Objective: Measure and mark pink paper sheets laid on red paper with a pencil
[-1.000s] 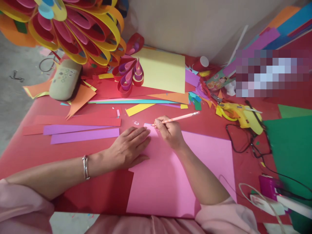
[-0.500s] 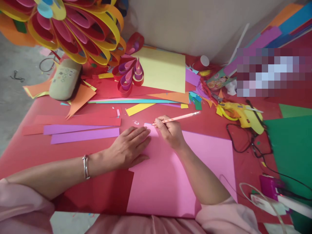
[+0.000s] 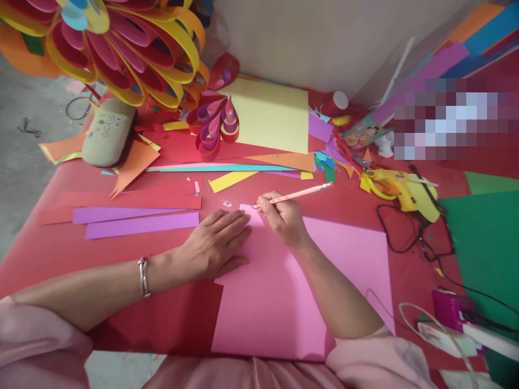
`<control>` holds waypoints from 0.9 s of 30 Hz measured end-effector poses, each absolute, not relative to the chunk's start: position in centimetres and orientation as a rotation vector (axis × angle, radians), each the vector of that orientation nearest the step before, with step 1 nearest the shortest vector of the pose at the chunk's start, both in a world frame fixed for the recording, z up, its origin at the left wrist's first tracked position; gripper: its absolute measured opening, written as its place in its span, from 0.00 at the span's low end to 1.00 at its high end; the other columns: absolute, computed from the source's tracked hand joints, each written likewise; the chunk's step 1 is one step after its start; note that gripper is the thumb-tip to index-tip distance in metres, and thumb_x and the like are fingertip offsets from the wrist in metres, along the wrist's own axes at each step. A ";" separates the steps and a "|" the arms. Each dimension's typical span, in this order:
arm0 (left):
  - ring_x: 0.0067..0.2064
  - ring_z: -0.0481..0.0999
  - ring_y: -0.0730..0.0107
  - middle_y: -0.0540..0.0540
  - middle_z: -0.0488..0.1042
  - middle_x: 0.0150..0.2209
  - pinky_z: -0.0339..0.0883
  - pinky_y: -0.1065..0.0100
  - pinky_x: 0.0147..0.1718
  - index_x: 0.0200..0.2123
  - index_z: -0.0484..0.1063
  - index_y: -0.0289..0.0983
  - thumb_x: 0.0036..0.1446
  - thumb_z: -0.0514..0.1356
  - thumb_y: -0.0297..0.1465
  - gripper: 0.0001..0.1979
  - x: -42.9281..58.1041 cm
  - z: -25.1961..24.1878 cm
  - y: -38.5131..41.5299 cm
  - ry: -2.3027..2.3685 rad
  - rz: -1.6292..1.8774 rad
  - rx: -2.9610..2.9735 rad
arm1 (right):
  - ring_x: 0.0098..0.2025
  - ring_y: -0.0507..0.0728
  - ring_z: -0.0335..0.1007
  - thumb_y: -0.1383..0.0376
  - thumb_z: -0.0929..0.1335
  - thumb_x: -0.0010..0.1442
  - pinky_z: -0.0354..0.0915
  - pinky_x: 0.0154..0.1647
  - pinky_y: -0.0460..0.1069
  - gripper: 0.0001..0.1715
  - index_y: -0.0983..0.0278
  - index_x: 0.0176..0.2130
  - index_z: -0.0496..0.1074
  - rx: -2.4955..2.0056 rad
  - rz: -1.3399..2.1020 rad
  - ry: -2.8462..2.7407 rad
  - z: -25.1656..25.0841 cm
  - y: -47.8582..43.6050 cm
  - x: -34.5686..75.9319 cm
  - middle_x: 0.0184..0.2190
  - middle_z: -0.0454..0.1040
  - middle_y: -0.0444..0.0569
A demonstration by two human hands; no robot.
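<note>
A large pink paper sheet [image 3: 263, 313] lies on the red table in front of me. My left hand [image 3: 219, 243] rests flat across its left edge, palm down, with the fingers stretched toward the top edge. In my right hand [image 3: 284, 219] is a pale pink pencil [image 3: 302, 193], pinched near its point. The tip meets the paper near the top left corner, just beside my left fingertips. Under the pink sheet's lower left side shows a dark red sheet [image 3: 178, 319].
Purple strips [image 3: 141, 226] and red strips lie at left. Behind are a glasses-type case [image 3: 109, 132], a curled paper flower [image 3: 213, 127] and a pale yellow sheet [image 3: 275, 119]. On the right, a yellow glue gun [image 3: 401, 189], cables and a power strip [image 3: 446, 337] sit beside green sheets.
</note>
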State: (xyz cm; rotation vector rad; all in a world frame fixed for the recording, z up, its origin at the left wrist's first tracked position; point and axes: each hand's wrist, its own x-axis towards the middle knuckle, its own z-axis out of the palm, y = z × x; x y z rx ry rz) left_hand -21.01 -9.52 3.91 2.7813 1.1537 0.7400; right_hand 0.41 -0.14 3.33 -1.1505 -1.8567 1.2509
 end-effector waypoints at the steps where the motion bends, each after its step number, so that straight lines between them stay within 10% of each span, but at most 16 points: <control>1: 0.62 0.76 0.38 0.26 0.77 0.59 0.72 0.45 0.55 0.57 0.72 0.30 0.69 0.63 0.40 0.22 -21.0 3.9 -9.5 1.154 0.737 2.780 | 0.42 0.59 0.84 0.50 0.66 0.74 0.73 0.44 0.51 0.19 0.59 0.40 0.76 -1.149 1.251 -1.852 3.3 -0.1 0.4 0.36 0.85 0.48; 27: 0.63 0.76 0.37 0.26 0.77 0.59 0.72 0.43 0.56 0.59 0.72 0.31 0.68 0.64 0.40 0.23 -21.1 3.6 -9.6 1.141 0.742 2.759 | 0.40 0.58 0.83 0.51 0.65 0.74 0.71 0.41 0.50 0.18 0.58 0.39 0.76 -1.140 1.223 -1.899 3.5 -0.1 0.5 0.32 0.83 0.46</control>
